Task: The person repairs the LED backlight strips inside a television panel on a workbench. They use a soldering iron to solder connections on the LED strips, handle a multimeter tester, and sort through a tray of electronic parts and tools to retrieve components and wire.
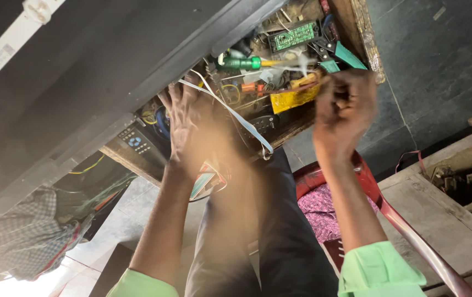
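1. A large dark panel [98,77] fills the upper left, tilted across a cluttered wooden workbench [368,38]; a white strip [10,47] crosses its far corner.
2. Below it, a checked cloth [24,242] lies beside pale floor tiles.
3. The left hand [186,124], fingers spread open and flat, presses at the panel's lower edge, touching a flat white ribbon cable [236,118] that runs from the panel down past the bench edge.
4. On the bench sit a green-handled screwdriver [244,62], a green circuit board [294,36] and teal-handled pliers [338,55].
5. The right hand [343,113] is closed in a fist near the yellow packet [294,98]; what it grips cannot be told.
6. A red plastic chair [390,212] stands on dark floor, with a wooden crate [445,220] at far right.
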`<action>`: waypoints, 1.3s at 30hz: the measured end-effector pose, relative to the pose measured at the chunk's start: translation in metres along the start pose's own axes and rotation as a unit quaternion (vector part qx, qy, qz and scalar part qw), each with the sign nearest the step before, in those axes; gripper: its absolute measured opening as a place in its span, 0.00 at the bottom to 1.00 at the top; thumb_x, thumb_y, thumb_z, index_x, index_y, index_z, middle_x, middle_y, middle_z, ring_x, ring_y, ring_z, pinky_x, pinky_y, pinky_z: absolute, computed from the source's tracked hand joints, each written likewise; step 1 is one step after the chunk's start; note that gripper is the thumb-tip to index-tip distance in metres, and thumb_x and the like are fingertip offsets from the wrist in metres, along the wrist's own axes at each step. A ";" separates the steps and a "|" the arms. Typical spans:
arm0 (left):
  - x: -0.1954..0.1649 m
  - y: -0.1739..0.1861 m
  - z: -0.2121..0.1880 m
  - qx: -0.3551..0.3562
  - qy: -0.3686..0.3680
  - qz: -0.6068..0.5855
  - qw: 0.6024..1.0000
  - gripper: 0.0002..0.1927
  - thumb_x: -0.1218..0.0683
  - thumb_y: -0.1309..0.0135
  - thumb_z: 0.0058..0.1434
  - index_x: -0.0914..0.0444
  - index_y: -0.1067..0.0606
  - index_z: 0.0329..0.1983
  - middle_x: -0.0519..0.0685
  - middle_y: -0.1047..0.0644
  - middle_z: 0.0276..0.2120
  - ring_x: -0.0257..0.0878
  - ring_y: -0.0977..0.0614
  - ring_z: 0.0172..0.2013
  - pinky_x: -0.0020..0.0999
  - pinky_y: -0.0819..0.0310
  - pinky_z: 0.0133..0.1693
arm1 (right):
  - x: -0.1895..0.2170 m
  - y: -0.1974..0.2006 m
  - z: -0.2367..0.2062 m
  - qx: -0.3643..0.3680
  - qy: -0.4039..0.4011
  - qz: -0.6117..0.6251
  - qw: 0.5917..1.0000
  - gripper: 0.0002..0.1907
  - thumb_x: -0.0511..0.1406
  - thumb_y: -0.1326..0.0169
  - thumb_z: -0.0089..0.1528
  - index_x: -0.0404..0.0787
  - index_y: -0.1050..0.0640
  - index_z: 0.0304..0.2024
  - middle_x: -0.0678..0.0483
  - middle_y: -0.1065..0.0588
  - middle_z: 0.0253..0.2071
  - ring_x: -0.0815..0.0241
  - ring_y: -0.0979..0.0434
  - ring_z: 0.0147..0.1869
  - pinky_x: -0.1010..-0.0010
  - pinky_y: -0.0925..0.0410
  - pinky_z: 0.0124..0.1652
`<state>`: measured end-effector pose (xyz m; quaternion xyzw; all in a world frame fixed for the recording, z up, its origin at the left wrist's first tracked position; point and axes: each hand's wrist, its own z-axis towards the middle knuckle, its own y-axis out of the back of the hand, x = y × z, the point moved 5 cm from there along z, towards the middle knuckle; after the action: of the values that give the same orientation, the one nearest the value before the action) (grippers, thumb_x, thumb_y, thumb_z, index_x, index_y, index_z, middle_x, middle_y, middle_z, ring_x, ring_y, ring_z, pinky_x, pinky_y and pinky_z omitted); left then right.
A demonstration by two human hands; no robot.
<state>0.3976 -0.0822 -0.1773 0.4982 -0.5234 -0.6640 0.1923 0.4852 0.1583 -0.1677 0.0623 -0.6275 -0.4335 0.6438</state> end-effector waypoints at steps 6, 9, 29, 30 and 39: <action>0.008 -0.004 -0.001 -0.013 0.010 -0.003 1.000 0.28 0.50 0.42 0.60 0.64 0.26 0.63 0.63 0.39 0.69 0.68 0.40 0.70 0.76 0.56 0.68 | -0.025 0.017 -0.005 -0.033 -0.141 0.207 0.968 0.09 0.34 0.44 0.79 0.34 0.27 0.48 0.52 0.25 0.44 0.68 0.25 0.41 0.73 0.23 0.40; 0.009 -0.001 -0.002 0.002 0.015 -0.015 1.000 0.28 0.50 0.43 0.60 0.64 0.25 0.62 0.62 0.38 0.67 0.65 0.39 0.69 0.73 0.54 0.68 | -0.023 0.022 -0.005 -0.054 -0.149 0.272 0.949 0.09 0.34 0.45 0.78 0.35 0.29 0.51 0.50 0.22 0.49 0.67 0.20 0.47 0.71 0.18 0.45; -0.003 0.013 -0.034 0.003 0.011 -0.070 0.997 0.18 0.52 0.42 0.57 0.60 0.24 0.51 0.54 0.28 0.54 0.55 0.31 0.59 0.58 0.41 0.61 | 0.046 -0.037 0.048 0.184 0.146 -0.034 0.971 0.30 0.24 0.35 0.53 0.37 0.25 0.58 0.43 0.40 0.73 0.38 0.42 0.77 0.51 0.35 0.69; -0.005 0.014 -0.033 -0.006 0.017 -0.073 0.997 0.19 0.52 0.42 0.56 0.60 0.24 0.51 0.54 0.29 0.53 0.55 0.30 0.58 0.57 0.40 0.60 | 0.044 -0.046 0.053 0.210 0.153 -0.069 0.963 0.33 0.23 0.35 0.52 0.36 0.25 0.61 0.41 0.40 0.72 0.37 0.42 0.75 0.49 0.36 0.68; 0.001 0.027 -0.030 -0.084 0.071 -0.072 0.991 0.23 0.55 0.41 0.52 0.62 0.26 0.52 0.56 0.29 0.47 0.55 0.29 0.48 0.51 0.35 0.50 | 0.043 -0.047 0.033 0.323 0.200 -0.129 0.916 0.29 0.23 0.37 0.47 0.39 0.22 0.52 0.44 0.30 0.62 0.42 0.36 0.72 0.45 0.45 0.74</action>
<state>0.4160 -0.1079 -0.1525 0.5626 -0.4134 -0.6805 0.2225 0.4270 0.1172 -0.1583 0.4332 -0.5776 -0.2650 0.6391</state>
